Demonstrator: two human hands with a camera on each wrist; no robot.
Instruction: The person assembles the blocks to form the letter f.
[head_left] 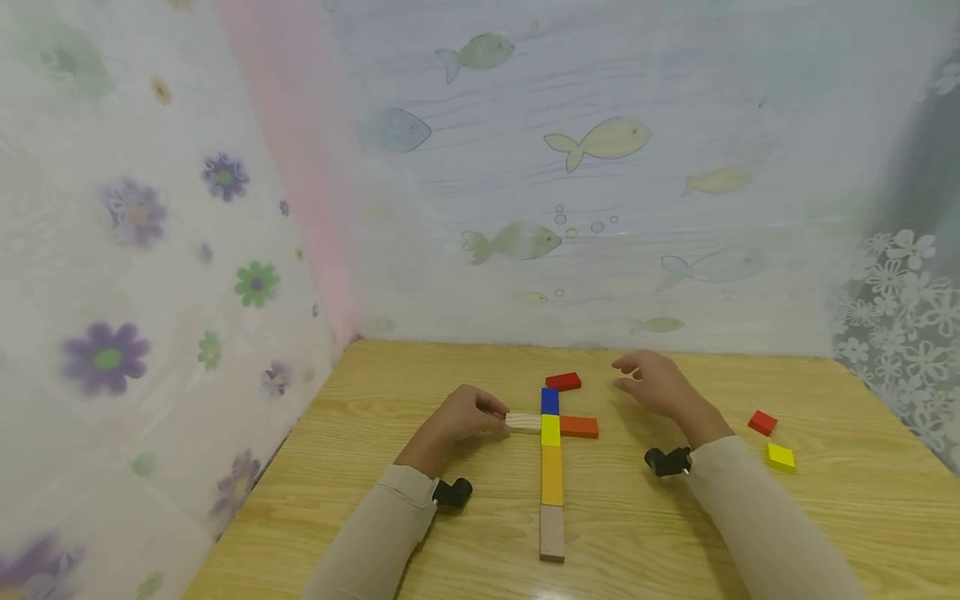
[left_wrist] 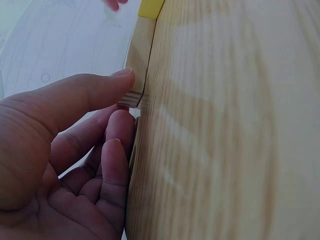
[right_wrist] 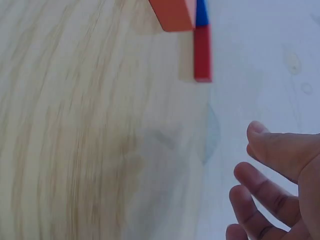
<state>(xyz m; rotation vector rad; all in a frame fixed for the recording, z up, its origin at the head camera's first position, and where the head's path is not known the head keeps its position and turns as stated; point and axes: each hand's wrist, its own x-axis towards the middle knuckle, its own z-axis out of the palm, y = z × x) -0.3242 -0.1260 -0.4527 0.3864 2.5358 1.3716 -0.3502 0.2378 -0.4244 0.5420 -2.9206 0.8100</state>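
left hand pinches the free end of the pale wooden block, lower centre of the head frame, far end against a yellow block. right hand, right of centre: fingers parted, holding nothing. block likely light, stiff, smooth; best taken by that end.

At seven o'clock I see a plain beige fabric left sleeve ending in a cuff, its matching beige fabric right sleeve over at five. A small, stubby black left wrist camera juts from the left cuff toward three o'clock; a similar black right wrist camera juts toward nine.
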